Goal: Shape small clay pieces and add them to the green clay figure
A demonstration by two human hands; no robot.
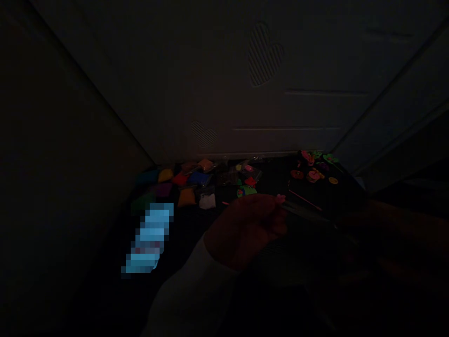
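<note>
The light is very dim. My left hand [245, 229], in a pale sleeve, reaches up from the lower middle with thumb and fingers pinched on a small pink lump of clay [281, 199]. A thin, pale, pointed tool [308, 213] slants from beside the lump toward my right hand [403, 234]. Darkness and blur hide that hand's fingers, so its grip on the tool cannot be made out. Just behind my left hand sits a green clay figure [248, 189] with a red top.
Bags of coloured clay, among them a blue bag [199, 178] and a white bag [207, 201], lie at the back left. A blurred-out lit screen [149, 238] is nearer. Small clay pieces [313, 175] and a pink stick [305, 200] lie right, before a pale panel [217, 56] with hearts.
</note>
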